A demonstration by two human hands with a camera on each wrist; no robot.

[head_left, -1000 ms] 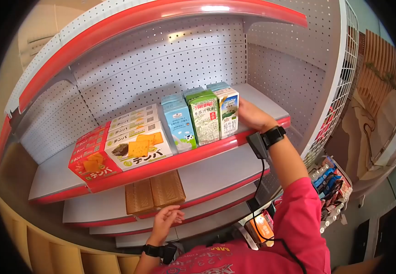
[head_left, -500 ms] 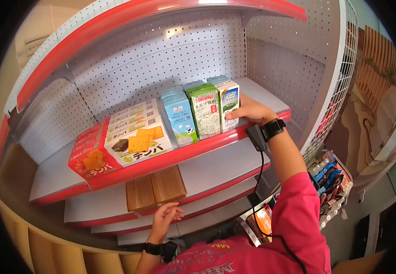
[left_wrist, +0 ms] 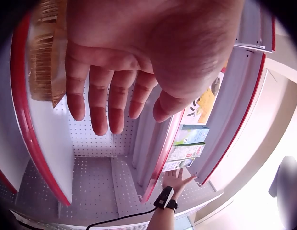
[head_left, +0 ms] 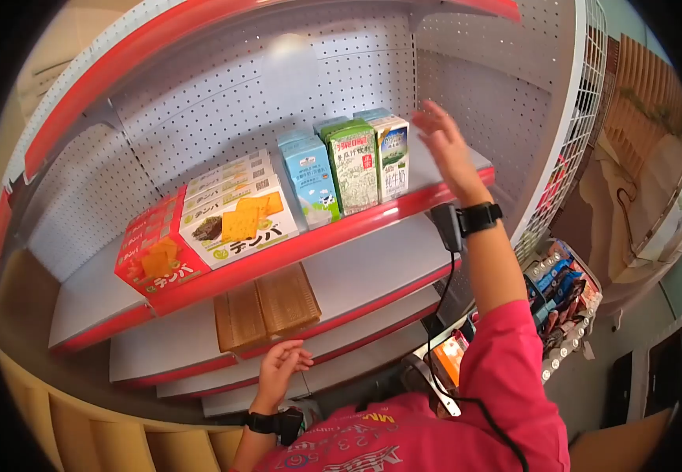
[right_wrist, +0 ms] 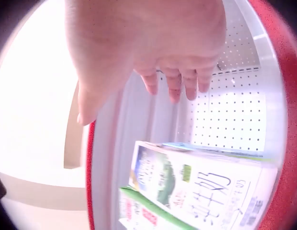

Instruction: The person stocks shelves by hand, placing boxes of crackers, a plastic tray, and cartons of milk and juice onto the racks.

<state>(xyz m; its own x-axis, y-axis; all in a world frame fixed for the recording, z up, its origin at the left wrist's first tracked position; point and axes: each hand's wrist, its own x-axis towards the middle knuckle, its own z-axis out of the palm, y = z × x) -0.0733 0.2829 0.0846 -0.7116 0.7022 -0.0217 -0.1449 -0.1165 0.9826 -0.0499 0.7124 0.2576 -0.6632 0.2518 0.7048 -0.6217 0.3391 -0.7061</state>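
A white milk carton (head_left: 393,160) stands rightmost in the front row on the upper shelf, beside a green carton (head_left: 353,171) and a light-blue carton (head_left: 310,179). The right hand (head_left: 449,156) is raised just right of the white carton, fingers spread and holding nothing. In the right wrist view a gap shows between that hand (right_wrist: 148,52) and the white carton (right_wrist: 201,182). The left hand (head_left: 280,370) hangs below, loosely curled and empty, near brown trays (head_left: 268,307) on the lower shelf; the left wrist view shows its fingers (left_wrist: 117,96) relaxed.
White cracker boxes (head_left: 238,228) and red boxes (head_left: 156,248) stand left of the cartons, on the shelf with a red front edge (head_left: 356,232). A wire mesh side (head_left: 565,149) is at the right, with a rack of packets (head_left: 565,295) below it.
The right hand has let go of the white carton's side and moved up and right, its fingers spreading. The left hand stays nearly still. The head view has shifted slightly.
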